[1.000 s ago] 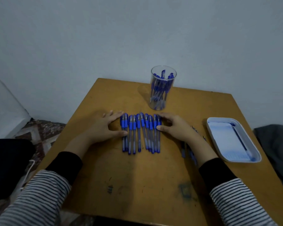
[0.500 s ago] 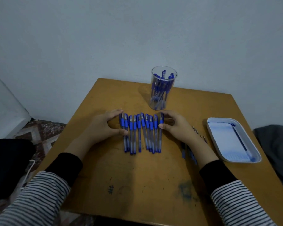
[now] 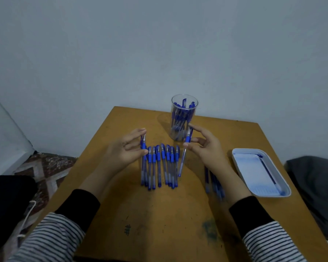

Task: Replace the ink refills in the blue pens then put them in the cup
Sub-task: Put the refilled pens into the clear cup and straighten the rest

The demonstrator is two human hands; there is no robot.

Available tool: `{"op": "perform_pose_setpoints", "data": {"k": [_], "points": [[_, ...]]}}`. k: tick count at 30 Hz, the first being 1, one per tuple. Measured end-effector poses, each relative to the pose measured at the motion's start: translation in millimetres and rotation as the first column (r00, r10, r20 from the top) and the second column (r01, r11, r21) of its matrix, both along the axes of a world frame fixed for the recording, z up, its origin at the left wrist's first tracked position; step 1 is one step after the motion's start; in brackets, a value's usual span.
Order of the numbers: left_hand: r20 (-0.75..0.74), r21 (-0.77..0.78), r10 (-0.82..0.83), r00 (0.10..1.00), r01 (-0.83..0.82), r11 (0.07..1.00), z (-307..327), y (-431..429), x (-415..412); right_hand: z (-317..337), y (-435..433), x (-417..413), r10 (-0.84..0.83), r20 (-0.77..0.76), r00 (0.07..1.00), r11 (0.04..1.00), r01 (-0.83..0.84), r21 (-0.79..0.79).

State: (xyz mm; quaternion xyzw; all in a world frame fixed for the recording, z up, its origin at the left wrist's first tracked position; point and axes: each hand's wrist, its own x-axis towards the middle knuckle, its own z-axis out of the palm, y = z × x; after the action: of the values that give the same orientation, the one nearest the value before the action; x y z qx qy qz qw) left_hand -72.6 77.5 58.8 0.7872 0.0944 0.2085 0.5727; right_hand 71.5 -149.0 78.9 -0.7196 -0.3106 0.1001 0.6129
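blue pens (image 3: 181,163) in left (image 3: 127,149) and right hands (image 3: 206,150)

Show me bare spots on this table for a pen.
Bare: the near middle of the table, below the pen row; the far left corner, left of the cup. Crowded: between left hand and right hand, and the loose pens beside the tray.

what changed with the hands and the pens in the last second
Both hands came off the sides of the row of pens. The right hand now pinches the rightmost pen, its upper end lifted and tilted toward the cup. The left hand pinches the leftmost pen near its grip. The rest of the row, the cup and the tray stayed put.
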Motion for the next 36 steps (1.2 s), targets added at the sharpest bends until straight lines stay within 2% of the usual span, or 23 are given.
{"op": "perform_pose_setpoints", "data": {"k": [4,7,11,17,26,36], "points": [[0.03,0.025,0.017,0.999,-0.017,1.0,14,-7,6,16,-2,-1,-0.007,-0.008,1.0,0.999,0.007,0.052],[0.106,0.048,0.023,0.994,-0.028,0.998,31,-12,14,29,-3,1,-0.039,0.015,0.999,0.993,0.037,0.112],[0.166,-0.07,0.032,0.986,-0.02,0.997,58,-17,28,49,-2,7,-0.069,0.04,0.997,0.982,0.061,0.18],[0.263,-0.13,0.075,0.962,-0.042,0.991,97,-30,60,77,4,18,-0.14,0.064,0.988,0.95,0.116,0.288],[0.395,-0.003,0.072,0.916,-0.078,0.997,137,-34,106,101,14,43,-0.318,0.088,0.944,0.875,0.256,0.412],[0.503,-0.027,0.107,0.858,-0.108,0.994,142,-38,141,114,23,66,-0.453,0.086,0.887,0.772,0.342,0.535]]}}
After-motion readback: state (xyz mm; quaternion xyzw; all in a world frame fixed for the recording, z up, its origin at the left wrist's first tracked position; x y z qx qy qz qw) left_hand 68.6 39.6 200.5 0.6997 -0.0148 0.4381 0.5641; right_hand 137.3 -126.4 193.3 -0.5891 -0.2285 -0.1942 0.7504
